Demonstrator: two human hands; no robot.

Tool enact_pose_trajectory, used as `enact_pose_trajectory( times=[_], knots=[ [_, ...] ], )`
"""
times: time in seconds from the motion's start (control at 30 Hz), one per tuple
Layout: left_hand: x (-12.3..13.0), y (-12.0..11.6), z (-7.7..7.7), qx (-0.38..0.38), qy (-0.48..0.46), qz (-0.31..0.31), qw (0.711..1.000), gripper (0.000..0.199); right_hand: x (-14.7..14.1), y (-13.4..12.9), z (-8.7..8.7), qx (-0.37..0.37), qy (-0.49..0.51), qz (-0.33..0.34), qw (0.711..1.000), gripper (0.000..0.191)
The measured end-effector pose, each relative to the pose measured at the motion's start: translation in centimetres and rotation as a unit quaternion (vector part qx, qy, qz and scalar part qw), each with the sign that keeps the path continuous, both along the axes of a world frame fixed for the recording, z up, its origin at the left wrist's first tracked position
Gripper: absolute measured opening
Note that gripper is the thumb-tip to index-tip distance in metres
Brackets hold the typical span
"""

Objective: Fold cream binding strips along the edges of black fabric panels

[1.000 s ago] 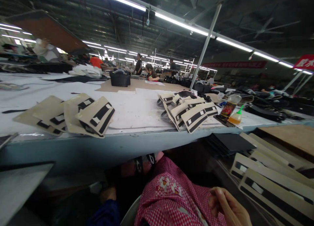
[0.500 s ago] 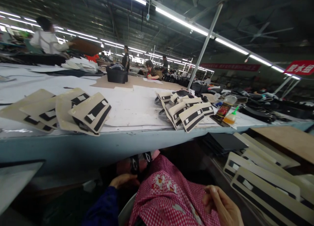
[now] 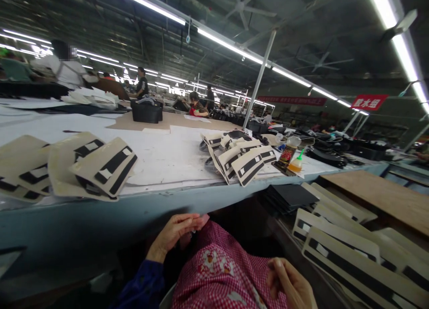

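My left hand (image 3: 177,233) is beside my knee, just below the table edge, with its fingers stretched out together and nothing seen in them. Over the right side of my lap, on the red-and-white checked apron (image 3: 214,277), my right hand (image 3: 291,284) has its fingers loosely curled; nothing shows in it. Nearest to it are cream panels (image 3: 342,264) with black strips and small white tabs, piled at my right. On the table, similar cream panels (image 3: 103,168) overlap at the left. Another fanned group of panels (image 3: 248,166) lies nearer the middle.
The white-covered table (image 3: 161,166) has a blue front edge. A green-tipped glue bottle (image 3: 296,164) and a labelled plastic bottle (image 3: 287,152) stand right of the panels. Black sheets (image 3: 291,197) and a brown board (image 3: 378,193) lie at right. Farther back are a black box (image 3: 146,111) and several people.
My left hand has risen from beside my lap toward the knee, its fingers now extended. The right hand stays curled over the apron. The view has turned slightly to the right.
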State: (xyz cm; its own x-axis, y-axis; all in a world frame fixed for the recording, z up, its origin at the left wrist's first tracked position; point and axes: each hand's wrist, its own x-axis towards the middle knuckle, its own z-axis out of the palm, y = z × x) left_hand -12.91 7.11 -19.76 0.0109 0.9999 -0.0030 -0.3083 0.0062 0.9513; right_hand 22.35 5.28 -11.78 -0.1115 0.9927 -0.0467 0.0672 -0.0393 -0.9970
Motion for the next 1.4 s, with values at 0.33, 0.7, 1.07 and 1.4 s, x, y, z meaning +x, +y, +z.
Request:
enact_pose_trajectory(
  times=[0.33, 0.7, 1.07, 1.4],
  knots=[
    [-1.0, 0.3, 1.3, 0.024, 0.143, 0.067, 0.987, 0.029, -1.1, -0.5, -0.4, 0.022, 0.024, -0.043, 0.999, 0.061],
    [0.1, -1.9, 6.3, 0.107, 0.046, 0.083, 0.99, 0.054, -1.4, -0.9, 0.5, 0.011, 0.025, -0.041, 0.999, 0.062],
    [-1.1, -1.6, 5.9, 0.17, 0.052, 0.162, 0.971, 0.029, -0.9, -0.4, -0.6, 0.015, 0.017, -0.025, 0.999, 0.062],
    [-1.4, -1.1, 6.6, 0.237, -0.049, 0.226, 0.944, 0.012, -1.2, -0.2, -0.9, 0.023, 0.024, -0.022, 0.999, 0.061]
  ],
)
